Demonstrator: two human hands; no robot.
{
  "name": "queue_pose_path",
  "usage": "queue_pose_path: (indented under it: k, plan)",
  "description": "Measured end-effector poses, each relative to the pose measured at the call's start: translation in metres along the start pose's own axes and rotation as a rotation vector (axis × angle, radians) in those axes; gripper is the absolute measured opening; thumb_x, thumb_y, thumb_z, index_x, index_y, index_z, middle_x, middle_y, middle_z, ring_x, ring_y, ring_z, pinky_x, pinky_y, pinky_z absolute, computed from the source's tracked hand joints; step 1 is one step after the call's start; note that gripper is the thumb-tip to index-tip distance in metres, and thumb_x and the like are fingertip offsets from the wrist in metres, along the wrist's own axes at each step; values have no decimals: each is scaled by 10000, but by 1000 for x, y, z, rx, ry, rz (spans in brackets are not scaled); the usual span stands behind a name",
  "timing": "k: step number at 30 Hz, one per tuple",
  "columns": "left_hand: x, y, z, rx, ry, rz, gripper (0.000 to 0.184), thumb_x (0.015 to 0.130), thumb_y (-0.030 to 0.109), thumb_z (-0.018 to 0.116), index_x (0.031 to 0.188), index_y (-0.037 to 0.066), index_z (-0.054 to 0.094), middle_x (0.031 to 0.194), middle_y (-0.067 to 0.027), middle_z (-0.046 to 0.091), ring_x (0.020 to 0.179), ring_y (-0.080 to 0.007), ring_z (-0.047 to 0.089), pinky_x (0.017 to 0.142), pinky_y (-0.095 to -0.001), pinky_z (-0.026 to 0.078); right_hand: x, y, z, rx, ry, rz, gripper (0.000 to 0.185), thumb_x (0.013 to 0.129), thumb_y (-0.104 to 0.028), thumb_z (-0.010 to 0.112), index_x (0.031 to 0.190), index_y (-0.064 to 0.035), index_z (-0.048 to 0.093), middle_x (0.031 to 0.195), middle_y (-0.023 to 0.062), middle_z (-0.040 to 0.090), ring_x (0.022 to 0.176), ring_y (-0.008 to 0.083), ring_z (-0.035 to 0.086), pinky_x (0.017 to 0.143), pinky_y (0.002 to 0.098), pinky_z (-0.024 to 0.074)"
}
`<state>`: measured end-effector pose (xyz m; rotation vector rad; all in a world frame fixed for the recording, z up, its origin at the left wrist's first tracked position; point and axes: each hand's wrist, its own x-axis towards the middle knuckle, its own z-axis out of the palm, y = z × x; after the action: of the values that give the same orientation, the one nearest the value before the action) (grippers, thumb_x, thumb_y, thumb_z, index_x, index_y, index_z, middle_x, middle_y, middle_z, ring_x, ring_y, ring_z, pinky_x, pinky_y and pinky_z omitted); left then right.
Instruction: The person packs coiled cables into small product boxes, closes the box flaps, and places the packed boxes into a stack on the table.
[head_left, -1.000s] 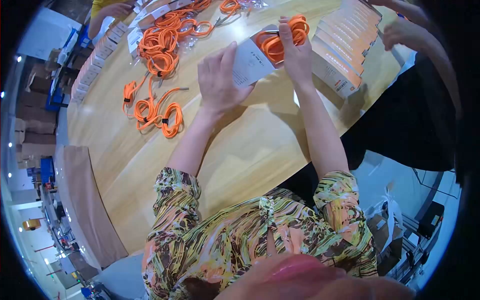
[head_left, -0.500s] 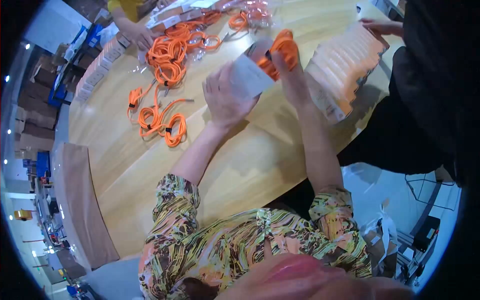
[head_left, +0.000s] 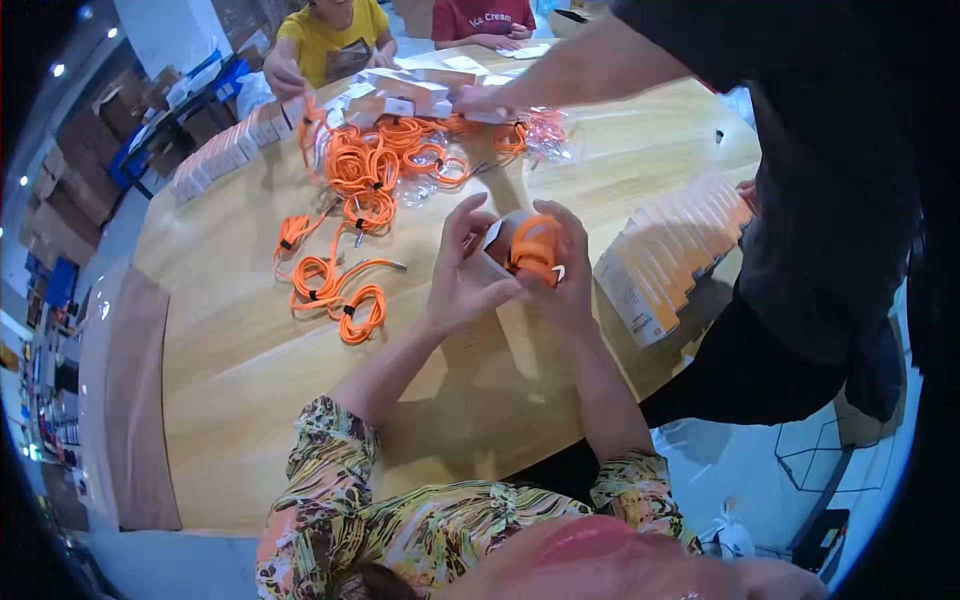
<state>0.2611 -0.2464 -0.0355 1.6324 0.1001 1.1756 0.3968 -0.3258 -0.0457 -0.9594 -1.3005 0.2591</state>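
Above the middle of the table, my left hand [head_left: 458, 278] holds a small open box [head_left: 494, 250], thumb below and fingers curled at its side. A coiled orange cable [head_left: 536, 243] sits at the box's mouth; how far inside it reaches is hidden. My right hand [head_left: 570, 265] is closed round the coil, pressing it against the box. To the left lie loose orange cables bundled with black straps, the nearest being a small coil [head_left: 362, 314]. Behind them is a larger tangled heap of orange cables [head_left: 360, 165].
Filled boxes [head_left: 670, 255] stand in a slanting row at right, and more boxes [head_left: 225, 152] line the left edge. Clear plastic bags [head_left: 548, 140] lie at the back. A dark-clothed person's arm [head_left: 590, 65] reaches across; people in yellow [head_left: 335, 45] and red sit opposite.
The view has tilted up, showing more of the far side. My hands have come together, bringing the cable coil to the box's mouth. A dark-sleeved person's arm now reaches over the table.
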Motion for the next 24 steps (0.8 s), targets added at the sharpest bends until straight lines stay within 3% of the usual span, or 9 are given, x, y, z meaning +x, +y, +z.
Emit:
queue_pose_path:
  k: [6, 11, 15, 18, 20, 24]
  plan:
    - [-3, 32, -1, 407, -23, 246, 856, 625, 225, 886, 1338, 61, 441, 1136, -133, 501, 968, -261, 540, 863, -362, 475, -7, -14, 25, -108, -86, -117, 853, 736, -155, 809, 1423, -69, 311, 1412, 125, 374, 1069, 270, 586, 876, 370, 524]
    - [-8, 33, -9, 517, 43, 356, 636, 716, 202, 826, 1237, 45, 496, 1162, -139, 512, 1002, -254, 541, 847, -372, 464, -7, -24, 33, -10, -99, -98, 851, 757, -86, 776, 1443, -70, 273, 1352, 131, 468, 1043, 281, 600, 870, 348, 519]
    - [-8, 19, -24, 282, 214, 270, 437, 752, 120, 770, 1125, 56, 551, 1132, -136, 525, 1004, -248, 543, 843, -362, 462, -12, -16, 30, -149, -207, 37, 776, 767, -32, 747, 1418, -55, 326, 1258, 123, 561, 1009, 262, 614, 869, 337, 512]
    - [-1, 31, -33, 486, 181, 264, 326, 760, 144, 749, 1037, 68, 594, 1161, -144, 542, 998, -247, 551, 843, -373, 463, -11, -7, 31, -218, -169, -22, 735, 771, -22, 739, 1400, -51, 358, 1210, 116, 593, 995, 249, 620, 868, 331, 507]
    - [1, 40, -36, 1046, 129, 413, 187, 791, 190, 701, 919, 82, 616, 1242, -138, 555, 1034, -257, 550, 888, -388, 445, -17, -1, 33, -279, -143, -43, 696, 776, -12, 731, 1382, -46, 391, 1163, 109, 625, 981, 236, 625, 867, 325, 502]
    - [-1, 55, -33, 1294, -10, 380, 171, 855, 269, 628, 866, 99, 619, 1329, -80, 545, 1179, -256, 498, 1020, -400, 339, -18, -1, 37, -84, -119, 101, 650, 782, -5, 725, 1359, -53, 431, 1150, 99, 628, 986, 221, 623, 892, 333, 492]
